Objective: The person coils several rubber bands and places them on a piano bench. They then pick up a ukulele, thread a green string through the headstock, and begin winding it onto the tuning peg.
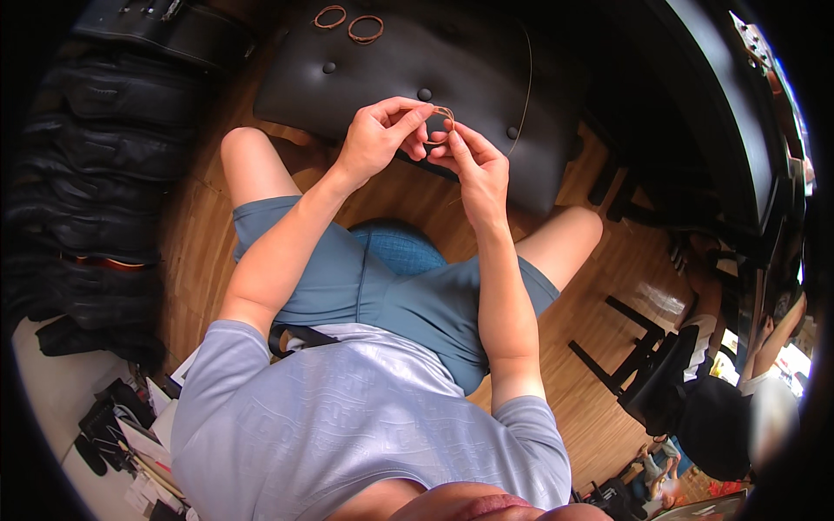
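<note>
Between my hands is a small loop of thin brown cord (451, 116), held above the near edge of a black button-tufted bench (365, 74). My left hand (385, 135) pinches the loop's upper left side between thumb and fingertips. On the other side, my right hand (474, 165) grips its lower right part, thumb against the fingers. Two similar coiled brown rings, a smaller one (329, 17) and a larger one (366, 29), lie on the far left of the bench. A single thin strand (529, 74) runs down the bench's right side.
A blue round seat (398, 245) shows between my legs on the wooden floor (195, 252). Black leather-like items (95, 174) line the left. Papers and dark objects (130, 425) sit at lower left. On the right are a dark stool frame (621, 347) and other people.
</note>
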`<state>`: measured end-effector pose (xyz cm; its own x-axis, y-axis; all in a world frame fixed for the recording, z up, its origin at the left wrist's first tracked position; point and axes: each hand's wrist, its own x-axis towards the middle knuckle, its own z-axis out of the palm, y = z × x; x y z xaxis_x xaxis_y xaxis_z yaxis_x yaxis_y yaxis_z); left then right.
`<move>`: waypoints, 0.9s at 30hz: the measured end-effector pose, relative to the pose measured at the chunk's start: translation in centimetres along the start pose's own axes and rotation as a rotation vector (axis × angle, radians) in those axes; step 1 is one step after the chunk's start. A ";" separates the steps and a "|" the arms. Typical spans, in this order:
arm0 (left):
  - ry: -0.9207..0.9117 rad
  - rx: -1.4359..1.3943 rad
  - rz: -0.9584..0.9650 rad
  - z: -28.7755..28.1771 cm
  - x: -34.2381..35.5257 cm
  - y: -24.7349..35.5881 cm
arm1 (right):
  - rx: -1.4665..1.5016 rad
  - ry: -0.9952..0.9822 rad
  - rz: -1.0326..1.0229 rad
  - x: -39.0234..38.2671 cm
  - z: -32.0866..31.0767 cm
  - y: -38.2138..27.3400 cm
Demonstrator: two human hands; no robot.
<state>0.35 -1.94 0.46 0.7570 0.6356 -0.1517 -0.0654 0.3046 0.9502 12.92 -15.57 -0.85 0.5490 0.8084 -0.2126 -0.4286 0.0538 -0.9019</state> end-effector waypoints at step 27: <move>-0.117 -0.139 -0.095 -0.2 0.2 -0.3 | 0.259 -0.072 0.088 0.3 -1.5 0.1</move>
<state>0.45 -1.75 0.13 0.8339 0.5150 -0.1987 -0.0729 0.4596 0.8851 14.06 -16.23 -1.56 0.4527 0.8558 -0.2504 -0.6470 0.1220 -0.7527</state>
